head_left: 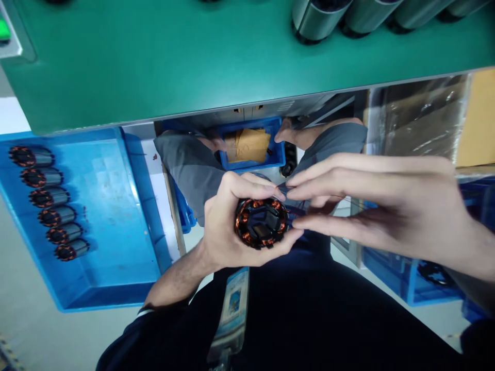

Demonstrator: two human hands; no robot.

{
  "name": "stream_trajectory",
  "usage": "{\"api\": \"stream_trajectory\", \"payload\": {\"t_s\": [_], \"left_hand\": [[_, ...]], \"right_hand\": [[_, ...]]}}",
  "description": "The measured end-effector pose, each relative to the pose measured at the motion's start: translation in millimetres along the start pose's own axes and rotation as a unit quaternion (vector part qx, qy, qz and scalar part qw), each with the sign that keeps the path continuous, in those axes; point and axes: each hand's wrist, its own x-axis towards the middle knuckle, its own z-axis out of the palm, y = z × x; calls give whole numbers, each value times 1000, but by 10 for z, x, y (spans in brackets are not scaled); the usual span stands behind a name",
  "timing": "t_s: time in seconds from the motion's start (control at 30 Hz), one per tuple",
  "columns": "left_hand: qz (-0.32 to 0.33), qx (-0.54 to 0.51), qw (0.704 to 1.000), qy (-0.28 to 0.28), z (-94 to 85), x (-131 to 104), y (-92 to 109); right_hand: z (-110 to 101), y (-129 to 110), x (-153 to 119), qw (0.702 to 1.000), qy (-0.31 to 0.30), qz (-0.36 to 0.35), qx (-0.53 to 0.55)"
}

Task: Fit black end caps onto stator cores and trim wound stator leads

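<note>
My left hand [228,221] is wrapped round a motor stator [262,223], a black ring with copper windings, its open end turned up towards me. The thumb lies over its upper rim and the fingers curl under the lower side. My right hand [379,206] is just right of the stator, somewhat blurred. Its fingers are stretched out towards the rim, with the thumb apart below them. Thin dark strands show by these fingertips; whether the fingers touch them I cannot tell.
A blue tray [112,206] at the left holds a row of several stators [58,216]. Metal cylinders [317,20] stand on the green worktop [162,62]. Below it, a blue bin [251,166] holds brown paper pieces [251,144]. More blue crates [412,288] stand at the right.
</note>
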Motion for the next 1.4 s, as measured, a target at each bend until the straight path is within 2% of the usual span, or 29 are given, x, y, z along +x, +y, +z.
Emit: {"api": "stream_trajectory", "payload": {"t_s": [0.13,0.27,0.37,0.43,0.53,0.63,0.7,0.8,0.9,1.0,1.07,1.1,1.13,1.17,1.2,1.23,1.27,1.3,1.33,1.37,1.4], "left_hand": [[-17,47,998,-39,-49,3,41],[-31,34,998,-41,-70,-31,39],[-45,86,994,-51,-108,-45,30],[-45,165,983,-67,-142,-51,37],[-49,250,963,-88,-158,-55,64],[-45,256,961,-95,-114,-35,99],[-33,249,963,-99,-74,-7,134],[-18,246,965,-91,-35,35,211],[-6,207,977,-51,-32,83,290],[-19,178,984,-5,-50,167,315],[-19,124,992,19,-58,220,272],[-53,70,996,1,-55,228,230],[-125,-10,991,-41,-48,214,177],[-228,-101,963,-106,-35,170,116],[-342,-182,904,-182,-21,94,53],[-441,-250,826,-247,-9,-12,-6],[-507,-299,756,-287,-5,-142,-57],[-529,-322,727,-297,-14,-284,-95],[-529,-337,724,-289,-38,-421,-120],[-501,-320,760,-261,-73,-537,-134],[-464,-284,810,-220,-114,-620,-139]], "right_hand": [[56,74,116,999,-25,-23,32],[116,357,175,998,-26,-52,15],[31,534,147,999,-22,-37,-24],[-82,490,94,997,3,1,-83],[-150,211,33,987,48,62,-137],[27,-18,83,995,-38,57,-78],[182,-40,158,993,-103,61,-20],[259,12,224,986,-141,90,20],[140,7,223,990,-128,61,28],[-32,-41,240,993,-115,-6,41],[-126,-51,268,990,-121,-63,40],[-161,-43,279,987,-132,-91,28],[-184,-26,282,983,-143,-113,11],[-192,-2,274,981,-155,-114,-4],[-182,28,253,982,-165,-91,-3],[-149,63,218,984,-173,-46,13],[-94,100,170,984,-177,7,36],[-16,135,111,980,-176,61,76],[80,167,43,969,-168,118,134],[187,191,-28,951,-154,173,205],[296,205,-98,922,-134,227,283]]}}
